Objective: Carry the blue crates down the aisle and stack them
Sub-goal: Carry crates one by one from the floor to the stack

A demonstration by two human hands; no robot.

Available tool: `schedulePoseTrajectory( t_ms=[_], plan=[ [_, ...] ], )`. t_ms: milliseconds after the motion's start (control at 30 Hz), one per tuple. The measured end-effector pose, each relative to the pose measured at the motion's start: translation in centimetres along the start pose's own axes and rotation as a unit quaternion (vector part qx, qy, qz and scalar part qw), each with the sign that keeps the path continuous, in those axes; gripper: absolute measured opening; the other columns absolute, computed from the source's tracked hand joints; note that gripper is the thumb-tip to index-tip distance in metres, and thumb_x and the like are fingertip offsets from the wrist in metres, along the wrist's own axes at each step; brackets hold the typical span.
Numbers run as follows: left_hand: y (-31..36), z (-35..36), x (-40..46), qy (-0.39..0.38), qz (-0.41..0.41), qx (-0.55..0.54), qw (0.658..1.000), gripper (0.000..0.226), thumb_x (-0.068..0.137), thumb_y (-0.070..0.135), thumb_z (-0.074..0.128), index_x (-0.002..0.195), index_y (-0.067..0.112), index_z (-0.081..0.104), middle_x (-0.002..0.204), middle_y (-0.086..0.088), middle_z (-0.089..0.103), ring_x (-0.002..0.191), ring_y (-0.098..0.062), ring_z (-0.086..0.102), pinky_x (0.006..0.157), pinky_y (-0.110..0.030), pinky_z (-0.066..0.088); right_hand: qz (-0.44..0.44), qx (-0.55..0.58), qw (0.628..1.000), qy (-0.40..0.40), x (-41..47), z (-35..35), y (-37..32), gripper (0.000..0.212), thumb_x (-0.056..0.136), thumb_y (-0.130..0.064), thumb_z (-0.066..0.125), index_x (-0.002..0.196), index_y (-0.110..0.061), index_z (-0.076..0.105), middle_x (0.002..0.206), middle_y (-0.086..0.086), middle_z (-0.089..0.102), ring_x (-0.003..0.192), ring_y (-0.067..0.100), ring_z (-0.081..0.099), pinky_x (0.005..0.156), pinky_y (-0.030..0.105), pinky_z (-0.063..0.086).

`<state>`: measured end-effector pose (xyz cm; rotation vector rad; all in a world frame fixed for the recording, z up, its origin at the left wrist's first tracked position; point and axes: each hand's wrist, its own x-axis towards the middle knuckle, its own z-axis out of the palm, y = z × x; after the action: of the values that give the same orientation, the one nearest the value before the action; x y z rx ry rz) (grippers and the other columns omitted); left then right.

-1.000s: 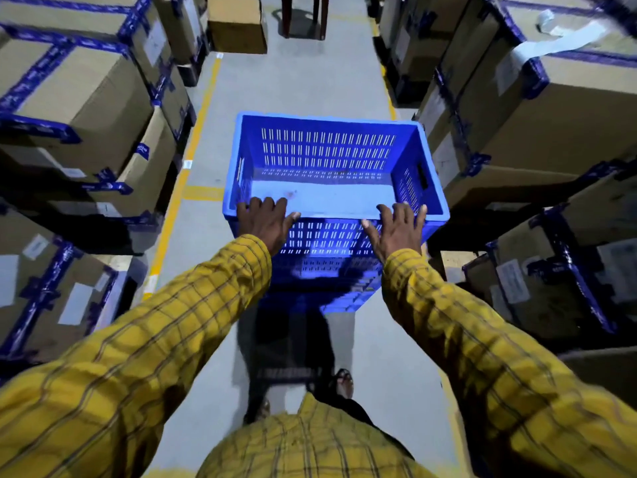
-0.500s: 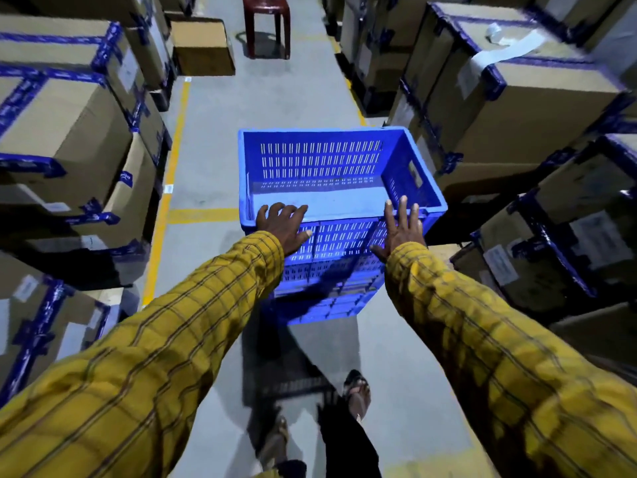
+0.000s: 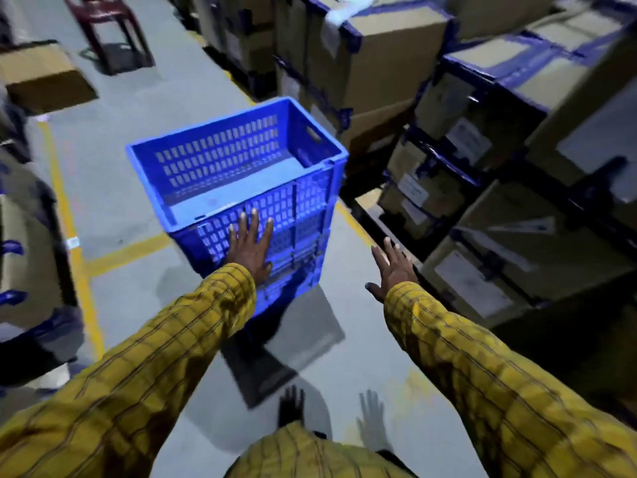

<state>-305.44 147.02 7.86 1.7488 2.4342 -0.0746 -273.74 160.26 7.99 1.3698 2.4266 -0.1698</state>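
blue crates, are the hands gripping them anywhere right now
Nothing is gripped. The left hand lies flat, fingers spread, against the near slotted wall of the stacked blue plastic crates; the right hand hovers open beside them, touching nothing.

A warehouse aisle is showing here: brown cardboard cartons bound with blue tape [image 3: 389,60] are stacking up at two o'clock, yellow painted floor lines [image 3: 74,243] running at nine o'clock.

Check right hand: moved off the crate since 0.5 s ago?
Yes. The right hand has left the blue crate stack and hangs open toward the cartons; left hand lies flat on it.
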Motion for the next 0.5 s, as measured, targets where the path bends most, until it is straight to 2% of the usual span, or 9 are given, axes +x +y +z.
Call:
schedulePoseTrajectory(
  t_ms=[133,300,433,500],
  plan=[
    [4.8,1.1,0.0,-0.010,0.079,-0.005,0.997,0.109,0.077,0.033,0.075,0.156,0.016,0.002,0.162,-0.019,-0.010,0.148,-0.042,-0.010,0.119,-0.055,0.001,0.070,0.052,0.996,0.031,-5.9,3.0,4.5,0.096,0.088,-0.061,0.052,0.157,-0.026,-0.006,0.163,0.006,-0.018,0.151,0.032,-0.011,0.121,0.050,0.002],
    [13.1,2.1,-1.2,-0.020,0.189,-0.014,0.982,0.104,0.079,0.029,0.072,0.156,0.013,0.003,0.162,-0.018,-0.009,0.149,-0.040,-0.010,0.119,-0.053,0.000,0.154,0.095,0.982,0.054,-13.6,6.4,9.3,0.094,0.089,-0.065,0.045,0.157,-0.024,-0.006,0.163,0.008,-0.018,0.150,0.034,-0.013,0.121,0.052,0.000],
    [19.8,3.2,-4.6,-0.036,0.262,-0.032,0.964,0.099,0.087,0.034,0.065,0.156,0.013,-0.003,0.162,-0.019,-0.011,0.149,-0.041,-0.009,0.121,-0.053,0.006,0.217,0.153,0.961,0.077,-21.0,9.7,12.3,0.095,0.087,-0.067,0.045,0.157,-0.025,-0.003,0.163,0.006,-0.017,0.150,0.032,-0.014,0.121,0.050,-0.001],
    [22.8,3.8,-6.6,-0.051,0.291,-0.075,0.952,0.094,0.091,0.039,0.059,0.156,0.013,-0.003,0.162,-0.018,-0.014,0.149,-0.042,-0.009,0.121,-0.052,0.007,0.248,0.188,0.946,0.089,-25.1,11.5,13.4,0.094,0.087,-0.068,0.046,0.157,-0.026,-0.001,0.164,0.005,-0.016,0.150,0.030,-0.014,0.122,0.049,-0.002]
  ],
)
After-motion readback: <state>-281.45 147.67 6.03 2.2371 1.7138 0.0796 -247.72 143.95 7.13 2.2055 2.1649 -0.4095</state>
